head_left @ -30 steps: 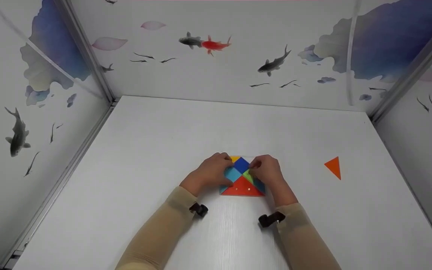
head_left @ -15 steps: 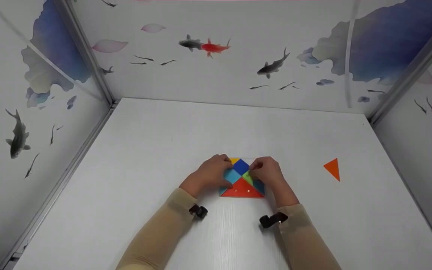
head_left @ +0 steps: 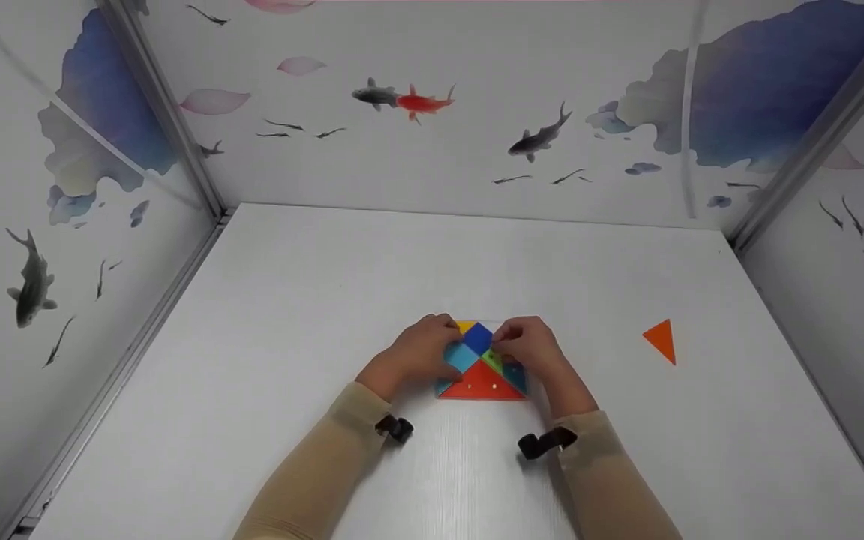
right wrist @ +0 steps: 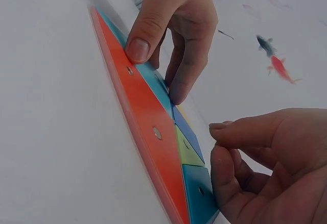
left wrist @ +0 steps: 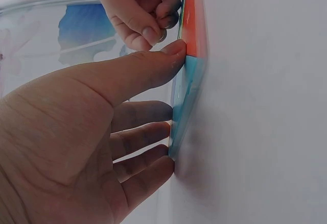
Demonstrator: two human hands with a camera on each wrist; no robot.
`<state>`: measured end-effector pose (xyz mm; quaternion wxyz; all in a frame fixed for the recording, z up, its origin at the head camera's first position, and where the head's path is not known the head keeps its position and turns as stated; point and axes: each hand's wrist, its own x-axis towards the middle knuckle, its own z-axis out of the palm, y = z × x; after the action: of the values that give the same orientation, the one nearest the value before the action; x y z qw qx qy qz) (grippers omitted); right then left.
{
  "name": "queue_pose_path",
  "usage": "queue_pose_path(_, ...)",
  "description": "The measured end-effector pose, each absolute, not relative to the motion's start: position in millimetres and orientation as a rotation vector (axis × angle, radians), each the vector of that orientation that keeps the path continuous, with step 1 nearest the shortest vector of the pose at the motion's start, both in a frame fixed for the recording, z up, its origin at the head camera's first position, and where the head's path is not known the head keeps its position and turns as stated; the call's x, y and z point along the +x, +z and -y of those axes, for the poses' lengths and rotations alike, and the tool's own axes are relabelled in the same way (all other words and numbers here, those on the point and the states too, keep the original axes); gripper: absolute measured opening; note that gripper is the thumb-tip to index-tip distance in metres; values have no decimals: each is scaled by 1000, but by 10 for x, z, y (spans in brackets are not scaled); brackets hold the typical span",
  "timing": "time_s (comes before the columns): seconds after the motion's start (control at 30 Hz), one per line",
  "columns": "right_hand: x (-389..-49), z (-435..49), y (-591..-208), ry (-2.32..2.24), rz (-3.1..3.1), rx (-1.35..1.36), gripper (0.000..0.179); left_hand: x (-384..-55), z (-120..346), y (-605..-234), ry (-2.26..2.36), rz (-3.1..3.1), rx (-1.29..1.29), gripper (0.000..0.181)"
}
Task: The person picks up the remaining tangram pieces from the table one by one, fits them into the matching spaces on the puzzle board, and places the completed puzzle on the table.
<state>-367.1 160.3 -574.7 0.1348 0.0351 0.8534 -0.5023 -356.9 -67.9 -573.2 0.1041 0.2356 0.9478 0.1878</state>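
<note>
A tangram set lies in a clear, flat tray (right wrist: 134, 132) on the table. Its pieces include a red triangle (head_left: 481, 384), light blue piece (head_left: 460, 357), blue square (head_left: 478, 339), green triangle (right wrist: 188, 150), teal piece (right wrist: 199, 183) and a bit of yellow (head_left: 466, 326). My left hand (head_left: 421, 351) spans the tray's left side, thumb resting on the red and light blue pieces, other fingertips touching farther along. Over the right side, my right hand (head_left: 529, 346) has thumb and index finger together, close above the blue and green pieces; nothing shows between them.
A loose orange triangle (head_left: 661, 342) lies on the white table (head_left: 327, 285), well right of the tray. Walls painted with fish enclose the back and both sides. Small black cameras (head_left: 394, 429) sit on both wrists.
The right fingertips have edged slightly left over the blue square, and a dark mark shows on the green triangle. The left hand keeps its place; the whole head view has shifted slightly.
</note>
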Motion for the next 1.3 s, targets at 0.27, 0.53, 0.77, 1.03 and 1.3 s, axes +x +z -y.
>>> queue_pose_path(0.27,-3657,-1628,-5733,-1529,-2448,86,4,-3572,671,-5732,565,-2786,700,62)
queue_pose_path(0.53,-3700,-1658,-5706,-1537,-2472,176,11,-3554,646,-5743,592,-2793,634,63)
queue_pose_path(0.77,-3711,-1688,-5660,-1503,-2536,234,18,-3557,657,-5734,585,-2785,640,63)
queue_pose_path(1.03,-3688,-1790,-5621,-1387,-2685,258,22,-3580,623,-5744,579,-2774,676,62)
queue_pose_path(1.3,-3695,-1841,-5568,-1403,-2711,226,29,-3553,636,-5724,586,-2785,628,63)
